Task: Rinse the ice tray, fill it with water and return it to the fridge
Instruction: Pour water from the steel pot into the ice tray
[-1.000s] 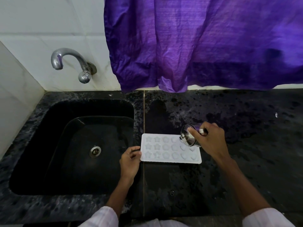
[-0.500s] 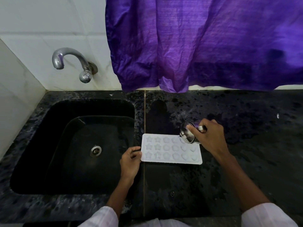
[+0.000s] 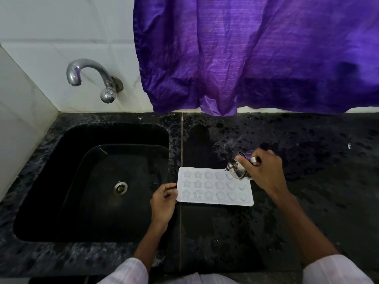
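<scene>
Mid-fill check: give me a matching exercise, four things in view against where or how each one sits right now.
Things
1. white plastic ice tray
2. small steel cup
3. curved chrome tap
4. purple cloth curtain

Places or states
A. mounted on the white tiled wall above the black sink
B. lying flat on the black speckled counter, right of the sink
C. hanging behind the counter
D. tilted in the right hand over the tray's far right corner

Pairs: 1-B, 2-D, 3-A, 4-C

Head cam, wide-angle, looks fwd & down, close over counter (image 3: 328, 181) w/ sink (image 3: 51, 181).
</scene>
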A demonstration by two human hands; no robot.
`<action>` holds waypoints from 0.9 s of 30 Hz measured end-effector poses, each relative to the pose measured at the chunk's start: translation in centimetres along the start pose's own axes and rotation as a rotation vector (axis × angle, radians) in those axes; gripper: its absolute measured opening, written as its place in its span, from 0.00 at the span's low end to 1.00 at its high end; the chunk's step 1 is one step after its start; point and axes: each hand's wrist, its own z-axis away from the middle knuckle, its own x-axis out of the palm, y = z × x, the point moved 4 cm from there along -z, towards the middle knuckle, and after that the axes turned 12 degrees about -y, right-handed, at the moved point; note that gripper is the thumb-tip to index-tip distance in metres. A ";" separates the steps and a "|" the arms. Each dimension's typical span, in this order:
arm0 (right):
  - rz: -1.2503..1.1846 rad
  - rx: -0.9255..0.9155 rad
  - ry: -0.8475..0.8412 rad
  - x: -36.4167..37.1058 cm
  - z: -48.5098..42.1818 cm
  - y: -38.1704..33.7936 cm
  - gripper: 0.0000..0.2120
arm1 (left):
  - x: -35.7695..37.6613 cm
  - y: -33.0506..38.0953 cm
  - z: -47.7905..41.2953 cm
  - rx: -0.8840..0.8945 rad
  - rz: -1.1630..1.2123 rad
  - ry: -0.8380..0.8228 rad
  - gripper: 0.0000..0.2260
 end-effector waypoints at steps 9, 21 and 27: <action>0.036 0.030 0.019 -1.3 0.7 1.4 0.24 | 0.0 0.0 -0.1 0.027 -0.014 0.008 0.10; 0.057 0.041 0.032 -2.2 1.4 1.9 0.23 | 0.0 -0.1 -0.1 0.047 -0.034 0.006 0.09; 0.049 0.038 0.037 -2.1 1.5 1.7 0.23 | 0.0 -0.2 -0.1 0.043 -0.030 0.007 0.09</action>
